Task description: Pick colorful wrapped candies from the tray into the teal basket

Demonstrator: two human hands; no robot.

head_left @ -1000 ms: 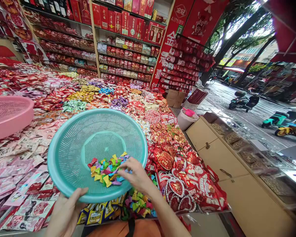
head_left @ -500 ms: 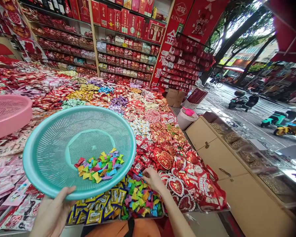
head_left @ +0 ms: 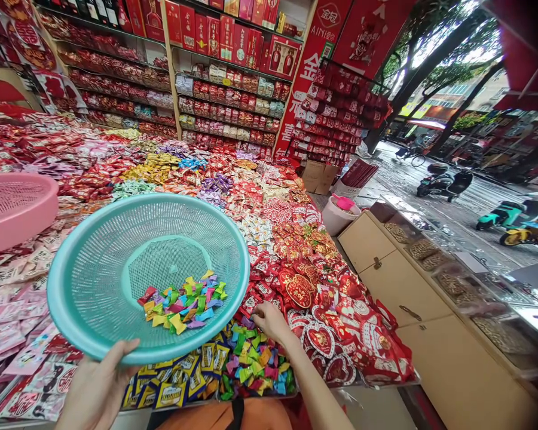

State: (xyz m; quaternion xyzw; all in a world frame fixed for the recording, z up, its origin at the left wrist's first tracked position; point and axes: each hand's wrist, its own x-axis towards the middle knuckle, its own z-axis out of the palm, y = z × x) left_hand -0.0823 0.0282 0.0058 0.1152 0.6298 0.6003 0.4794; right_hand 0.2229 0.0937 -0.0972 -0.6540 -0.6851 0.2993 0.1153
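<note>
Wrapped candies (head_left: 189, 303): grouped in the near part of the green basket (head_left: 161, 263), toward its right side; more of the same kind lie in a loose heap (head_left: 255, 364) at the near edge, right of the yellow-and-blue packets (head_left: 171, 394).
Left hand (head_left: 92, 382): gripping the basket's near-left rim, thumb over the top; the fingers beneath are hidden.
Right hand (head_left: 271, 322): at the far edge of the loose heap, fingertips drawn close together beside a purple piece; I cannot tell whether they pinch it.
Step at the heap: seemingly picking among loose candies while the left hand supports the basket.
Next move at the heap: would call for a light fingertip pinch, with the basket kept steady so its candies do not slide.
Hand count: two.
Basket count: two, the green one and a pink basket (head_left: 22, 230) at the left.
Candy count: one group in the basket, one heap outside; single pieces overlap too much to number.
Scooter count: three at the far right, a black scooter (head_left: 446, 182), a green scooter (head_left: 497, 215) and a yellow scooter (head_left: 529, 234).
Bucket count: one pale bucket (head_left: 336, 222), holding one pink scoop (head_left: 342, 203).
</note>
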